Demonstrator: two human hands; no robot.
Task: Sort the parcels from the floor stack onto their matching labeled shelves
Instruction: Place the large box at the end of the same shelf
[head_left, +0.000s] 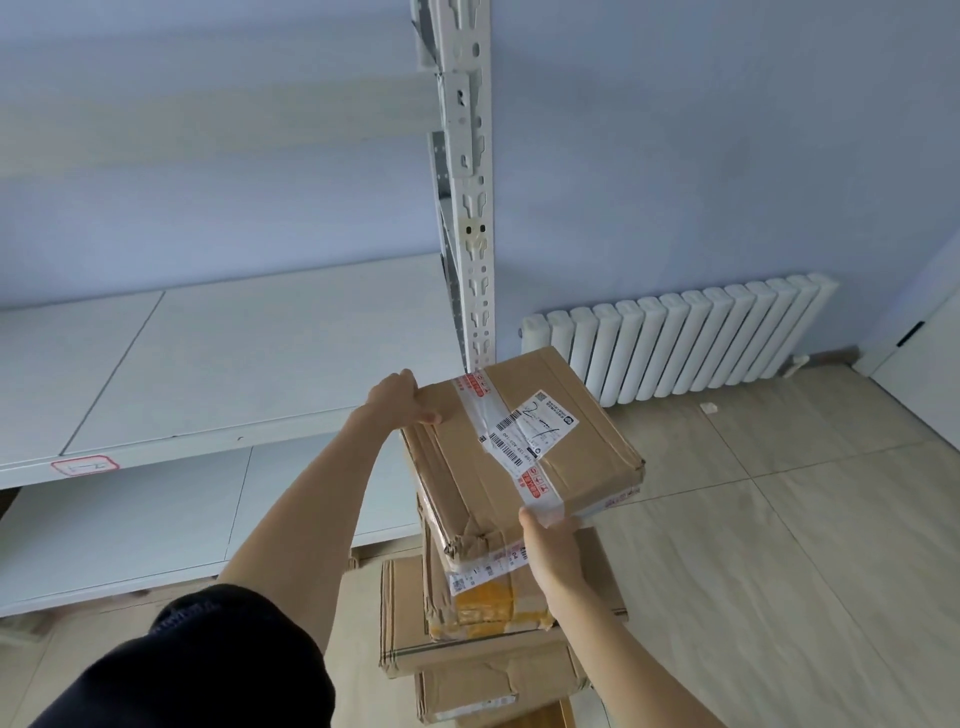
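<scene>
A flat brown cardboard parcel (524, 441) with clear tape and a white shipping label marked by hand sits on top of the floor stack (483, 629) of several cardboard parcels. My left hand (400, 397) grips its far left corner, thumb on top. My right hand (550, 540) grips its near right edge, thumb on the tape. White metal shelves stand to the left; the nearer board (208, 364) carries a red-bordered label (84, 464) on its front edge. A lower shelf board (156, 519) lies beneath it.
A white slotted shelf upright (470, 197) rises just behind the parcel. A white radiator (680, 343) lines the blue wall on the right. Beige floor tiles (779, 519) spread to the right. A white door edge (919, 338) shows at the far right.
</scene>
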